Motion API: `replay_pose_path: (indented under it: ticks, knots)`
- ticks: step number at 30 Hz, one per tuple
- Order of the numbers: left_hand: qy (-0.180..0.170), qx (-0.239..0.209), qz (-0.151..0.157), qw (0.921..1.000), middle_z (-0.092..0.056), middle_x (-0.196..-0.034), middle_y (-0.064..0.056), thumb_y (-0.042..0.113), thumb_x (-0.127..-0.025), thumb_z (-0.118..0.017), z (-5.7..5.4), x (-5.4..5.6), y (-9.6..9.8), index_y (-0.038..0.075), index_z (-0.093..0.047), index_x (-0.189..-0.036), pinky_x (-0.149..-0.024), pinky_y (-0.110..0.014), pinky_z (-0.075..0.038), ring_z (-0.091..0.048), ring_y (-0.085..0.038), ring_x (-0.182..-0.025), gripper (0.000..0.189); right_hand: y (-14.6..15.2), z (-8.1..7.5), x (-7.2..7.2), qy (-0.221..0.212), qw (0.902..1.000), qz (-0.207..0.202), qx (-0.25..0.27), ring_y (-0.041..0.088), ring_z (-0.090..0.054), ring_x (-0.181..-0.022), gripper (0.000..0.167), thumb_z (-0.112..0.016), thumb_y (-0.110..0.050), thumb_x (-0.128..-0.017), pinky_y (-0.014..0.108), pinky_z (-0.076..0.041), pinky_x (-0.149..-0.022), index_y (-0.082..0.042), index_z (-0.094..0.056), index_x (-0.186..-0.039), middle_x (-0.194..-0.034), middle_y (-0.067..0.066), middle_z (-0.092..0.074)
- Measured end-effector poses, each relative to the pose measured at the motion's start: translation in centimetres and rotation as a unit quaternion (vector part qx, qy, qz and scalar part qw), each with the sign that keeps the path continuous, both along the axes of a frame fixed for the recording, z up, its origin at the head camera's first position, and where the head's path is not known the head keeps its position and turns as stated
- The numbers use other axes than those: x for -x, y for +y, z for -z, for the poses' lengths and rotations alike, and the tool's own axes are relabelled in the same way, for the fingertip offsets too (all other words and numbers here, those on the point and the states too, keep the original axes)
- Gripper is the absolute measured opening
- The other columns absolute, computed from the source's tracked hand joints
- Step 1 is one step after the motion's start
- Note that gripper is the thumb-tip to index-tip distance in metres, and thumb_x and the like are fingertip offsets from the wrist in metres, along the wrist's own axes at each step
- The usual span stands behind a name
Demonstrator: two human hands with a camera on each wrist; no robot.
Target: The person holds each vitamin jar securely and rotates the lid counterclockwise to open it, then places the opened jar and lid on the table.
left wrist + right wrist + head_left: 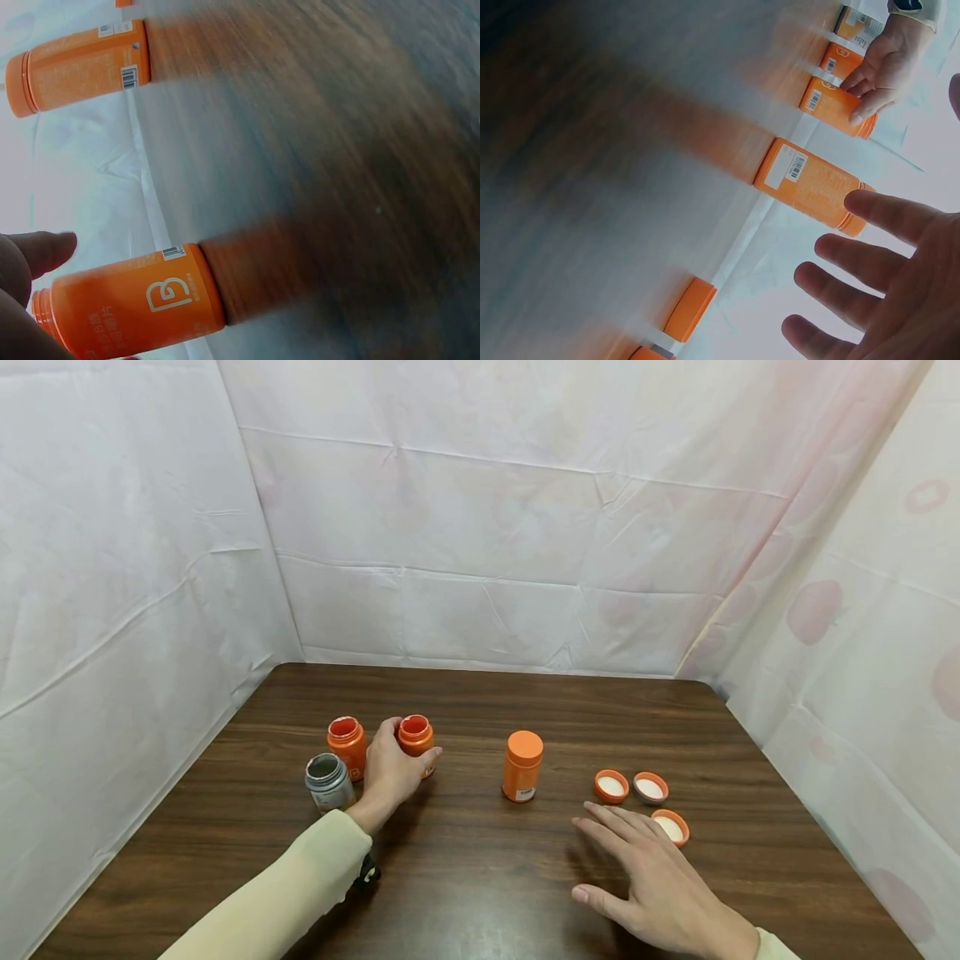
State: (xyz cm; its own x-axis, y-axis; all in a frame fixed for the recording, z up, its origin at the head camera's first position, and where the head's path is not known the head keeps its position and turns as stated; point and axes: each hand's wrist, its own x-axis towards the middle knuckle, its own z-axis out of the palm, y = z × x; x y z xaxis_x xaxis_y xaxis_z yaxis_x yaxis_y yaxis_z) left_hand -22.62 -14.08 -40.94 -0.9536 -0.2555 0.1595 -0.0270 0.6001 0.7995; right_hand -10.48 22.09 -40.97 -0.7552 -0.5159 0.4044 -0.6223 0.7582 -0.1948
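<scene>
My left hand [393, 764] spans an uncapped orange bottle [416, 739], which stands upright on the table. In the left wrist view that bottle [139, 304] shows a white logo, and the straight thumb [49, 251] lies a little apart from its side. Another uncapped orange bottle [347, 752] and an uncapped grey bottle [330, 783] stand just left of this hand. Spread out and holding nothing, my right hand [656, 885] hovers over the table's right half. Orange caps [611, 786] lie inner side up beyond its fingers; one cap [671, 827] is partly covered by it.
A capped orange bottle [522, 766] stands upright between the two hands. The brown wooden table [480, 860] is enclosed by pale hanging sheets [480, 527] at the back and both sides. A small black device [367, 872] shows below the left sleeve.
</scene>
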Motion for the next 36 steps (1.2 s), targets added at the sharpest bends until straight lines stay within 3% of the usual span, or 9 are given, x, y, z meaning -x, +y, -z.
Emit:
replay_pose_path:
  ticks: [5,12,15,19,22,32,36]
  knots:
    - [0.039,0.011,-0.004,0.9992,-0.049,-0.146,-0.022,0.033,-0.081,-0.088,-0.3,-0.3,0.4,0.001,-0.037,-0.150,-0.112,-0.054,-0.038,-0.050,-0.038,-0.132,0.092,-0.1,0.0,-0.1,-0.006,1.0000,0.004,-0.005,0.023,-0.046,-0.139,0.072,-0.075,-0.058,-0.087,0.049,-0.036,-0.106,-0.023,-0.056,-0.148,-0.156,-0.005,-0.045]
    - [0.120,0.036,0.001,0.9921,-0.050,-0.145,-0.017,0.032,-0.080,-0.089,-1.0,-0.9,0.9,0.004,-0.042,-0.148,-0.112,-0.052,-0.038,-0.047,-0.034,-0.132,0.088,-0.1,0.0,0.0,-0.003,1.0000,0.003,-0.005,0.021,-0.047,-0.138,0.073,-0.075,-0.058,-0.087,0.046,-0.035,-0.107,-0.022,-0.056,-0.147,-0.155,-0.004,-0.047]
    - [0.167,0.054,0.004,0.9844,-0.051,-0.145,-0.016,0.030,-0.079,-0.089,-1.3,-1.0,1.1,0.004,-0.045,-0.145,-0.114,-0.050,-0.035,-0.045,-0.034,-0.134,0.084,-0.1,0.1,0.1,-0.001,1.0000,-0.001,-0.001,0.021,-0.048,-0.136,0.072,-0.076,-0.057,-0.087,0.046,-0.032,-0.107,-0.021,-0.055,-0.147,-0.154,-0.002,-0.048]
    - [0.238,0.083,0.016,0.9676,-0.052,-0.143,-0.017,0.026,-0.079,-0.089,-1.6,-1.2,1.5,0.002,-0.049,-0.141,-0.115,-0.049,-0.032,-0.044,-0.035,-0.135,0.078,-0.2,0.1,0.2,0.005,0.9999,0.000,0.015,0.021,-0.050,-0.134,0.067,-0.077,-0.052,-0.088,0.045,-0.033,-0.105,-0.023,-0.057,-0.144,-0.152,-0.002,-0.049]
    - [0.269,0.095,0.032,0.9579,-0.053,-0.142,-0.018,0.025,-0.079,-0.088,-1.8,-1.6,1.9,0.001,-0.050,-0.140,-0.114,-0.050,-0.032,-0.044,-0.035,-0.135,0.076,-0.2,0.1,0.2,0.006,0.9996,0.005,0.026,0.020,-0.050,-0.133,0.063,-0.077,-0.050,-0.089,0.045,-0.035,-0.104,-0.025,-0.058,-0.143,-0.152,-0.004,-0.049]
    - [0.274,0.109,0.091,0.9512,-0.060,-0.134,-0.014,0.022,-0.080,-0.089,-1.4,-2.7,3.3,0.002,-0.057,-0.134,-0.110,-0.047,-0.040,-0.053,-0.030,-0.126,0.065,-0.3,0.3,0.0,-0.002,0.9994,0.011,0.032,0.019,-0.049,-0.134,0.066,-0.078,-0.050,-0.088,0.047,-0.036,-0.104,-0.027,-0.056,-0.146,-0.152,-0.006,-0.048]
    - [0.255,0.103,0.103,0.9558,-0.062,-0.131,-0.013,0.022,-0.081,-0.089,-1.3,-3.0,3.8,0.002,-0.059,-0.133,-0.107,-0.048,-0.044,-0.057,-0.030,-0.124,0.063,-0.4,0.4,-0.1,-0.002,0.9994,0.011,0.032,0.020,-0.049,-0.134,0.067,-0.078,-0.049,-0.088,0.048,-0.036,-0.104,-0.027,-0.055,-0.147,-0.152,-0.005,-0.048]
